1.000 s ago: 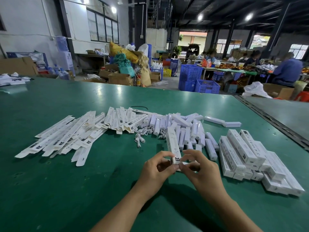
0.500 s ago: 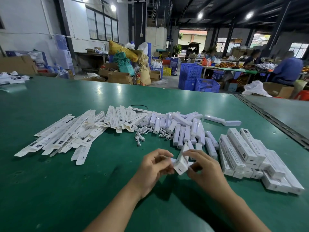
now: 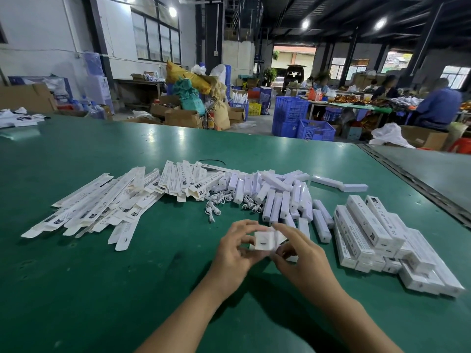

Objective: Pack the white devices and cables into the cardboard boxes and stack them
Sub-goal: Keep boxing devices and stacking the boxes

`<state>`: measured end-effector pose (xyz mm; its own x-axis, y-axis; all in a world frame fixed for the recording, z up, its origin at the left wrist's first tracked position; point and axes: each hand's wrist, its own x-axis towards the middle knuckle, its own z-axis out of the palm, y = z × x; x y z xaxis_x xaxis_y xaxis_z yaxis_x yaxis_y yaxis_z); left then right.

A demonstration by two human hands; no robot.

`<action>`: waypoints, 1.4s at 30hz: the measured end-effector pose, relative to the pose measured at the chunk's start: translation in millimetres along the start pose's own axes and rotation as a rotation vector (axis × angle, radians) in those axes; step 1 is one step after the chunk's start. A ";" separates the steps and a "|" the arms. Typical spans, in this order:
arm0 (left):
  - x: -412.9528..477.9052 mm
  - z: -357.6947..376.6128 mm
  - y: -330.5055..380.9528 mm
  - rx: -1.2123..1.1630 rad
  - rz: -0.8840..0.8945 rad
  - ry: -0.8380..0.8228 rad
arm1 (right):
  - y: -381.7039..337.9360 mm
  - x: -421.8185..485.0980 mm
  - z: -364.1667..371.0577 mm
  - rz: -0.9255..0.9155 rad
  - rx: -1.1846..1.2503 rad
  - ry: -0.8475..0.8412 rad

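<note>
Two hands meet over a green bench, and between them we hold one small white cardboard box just above the surface, in front of the heap of parts. Our left hand curls its fingers round the box's left side. Our right hand pinches the right side between thumb and forefinger.

A second ago the box lay lengthwise, pointing away from us, and half a second ago it was tipped up on a slant. Now its end flap, marked with a short dark slot, faces us squarely. Everything else on the bench has stayed put.

To the left spreads a fan of flat, unfolded boxes. Behind the hands lie the loose white devices, with coiled white cables beside them. To the right, filled boxes sit stacked in rows.

Beyond the bench a workshop opens out, with brown cartons and stuffed sacks on the floor beside blue plastic crates. Tall windows line the left wall, lamps hang under a dark ceiling, and workers sit at a far table.
</note>
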<state>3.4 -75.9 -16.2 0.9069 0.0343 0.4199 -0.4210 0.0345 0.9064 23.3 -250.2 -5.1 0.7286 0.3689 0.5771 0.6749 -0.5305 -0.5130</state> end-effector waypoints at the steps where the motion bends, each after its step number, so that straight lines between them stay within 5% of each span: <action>1: 2.0 -1.8 0.4 -0.030 0.006 0.051 | 2.2 -0.1 -1.1 0.076 -0.026 -0.029; 7: 15.8 -32.0 4.0 -0.488 -0.135 0.363 | 14.9 -1.9 -9.9 0.285 -0.430 -0.335; 14: 20.2 -48.2 0.5 -0.911 -0.240 0.356 | 14.2 -1.4 -8.5 0.345 -0.240 -0.190; 20: 21.8 -63.3 -4.3 -0.997 -0.254 0.445 | 13.6 0.6 -16.8 0.528 0.225 0.156; 24: 22.3 -69.4 -2.3 -1.042 -0.247 0.530 | 5.5 -1.0 -22.0 0.542 0.641 0.175; 31: 22.4 -70.2 -2.6 -1.095 -0.222 0.545 | 1.6 -2.6 -5.3 0.568 0.542 -0.005; 42: 22.4 -65.0 -2.8 -1.102 -0.223 0.457 | 7.1 -2.4 -4.8 0.596 0.484 -0.021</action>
<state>23.8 -10.4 -12.3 0.9654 0.2607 0.0028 -0.2463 0.9083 0.3382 25.8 -258.6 -7.1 0.9841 0.1425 0.1059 0.1396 -0.2526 -0.9574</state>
